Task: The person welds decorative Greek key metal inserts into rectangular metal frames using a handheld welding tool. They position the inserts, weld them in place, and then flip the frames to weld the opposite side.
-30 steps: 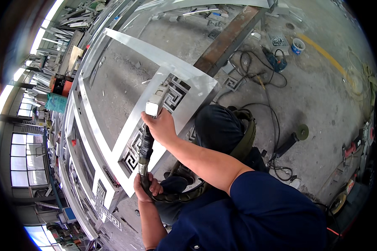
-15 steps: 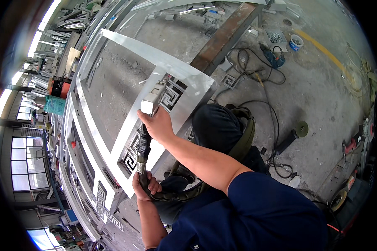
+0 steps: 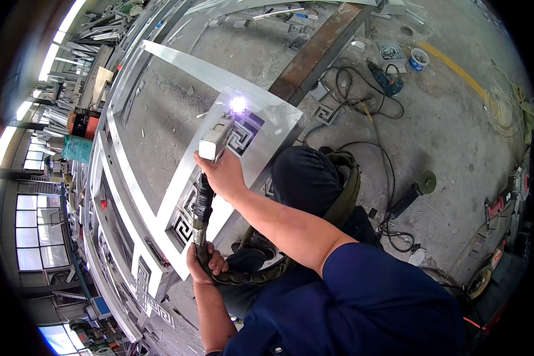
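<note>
right hand (image 3: 224, 175) grips welding torch (image 3: 215, 139) | spark on frame (image 3: 267, 110) | left hand (image 3: 204, 264) holds hose (image 3: 243, 276), apparently

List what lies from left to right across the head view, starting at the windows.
Windows → teal bag → white metal frame → welding torch → rusty steel beam → blue power drill → white bucket → angle grinder
</note>
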Demonstrator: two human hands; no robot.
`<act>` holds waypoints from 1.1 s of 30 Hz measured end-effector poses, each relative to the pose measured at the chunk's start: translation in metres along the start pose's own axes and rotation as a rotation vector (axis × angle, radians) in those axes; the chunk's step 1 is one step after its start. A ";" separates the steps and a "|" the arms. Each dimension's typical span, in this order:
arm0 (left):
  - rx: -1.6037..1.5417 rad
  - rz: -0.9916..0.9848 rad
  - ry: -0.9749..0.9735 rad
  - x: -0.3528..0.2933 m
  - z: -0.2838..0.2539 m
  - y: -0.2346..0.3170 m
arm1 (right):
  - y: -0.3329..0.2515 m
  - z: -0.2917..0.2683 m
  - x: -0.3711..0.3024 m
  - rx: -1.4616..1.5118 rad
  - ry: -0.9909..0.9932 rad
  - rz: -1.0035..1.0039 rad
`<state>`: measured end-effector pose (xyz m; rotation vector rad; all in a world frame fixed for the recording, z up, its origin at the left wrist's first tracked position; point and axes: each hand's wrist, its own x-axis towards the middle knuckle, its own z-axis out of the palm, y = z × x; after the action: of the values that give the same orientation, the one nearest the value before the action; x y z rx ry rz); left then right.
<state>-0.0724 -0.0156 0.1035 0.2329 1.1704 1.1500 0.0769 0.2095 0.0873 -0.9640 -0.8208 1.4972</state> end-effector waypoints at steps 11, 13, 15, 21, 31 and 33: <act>-0.017 -0.007 0.009 -0.004 0.005 0.002 | 0.001 -0.001 0.000 -0.023 0.012 -0.031; -0.008 -0.003 0.014 -0.005 0.007 0.001 | 0.001 -0.001 -0.001 -0.006 -0.008 -0.026; 0.017 0.008 0.015 -0.006 0.008 0.000 | 0.001 -0.001 -0.001 0.007 -0.015 -0.018; 0.020 0.020 0.024 -0.011 0.006 -0.002 | -0.004 -0.001 -0.005 0.015 -0.015 0.013; 0.014 0.025 0.008 -0.019 0.007 -0.005 | -0.005 0.000 -0.014 -0.020 0.014 -0.055; -0.008 0.030 0.015 -0.020 0.005 -0.007 | -0.013 -0.001 -0.019 -0.014 0.003 -0.038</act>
<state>-0.0629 -0.0330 0.1132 0.2370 1.1793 1.1844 0.0839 0.1928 0.1009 -0.9554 -0.8439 1.4595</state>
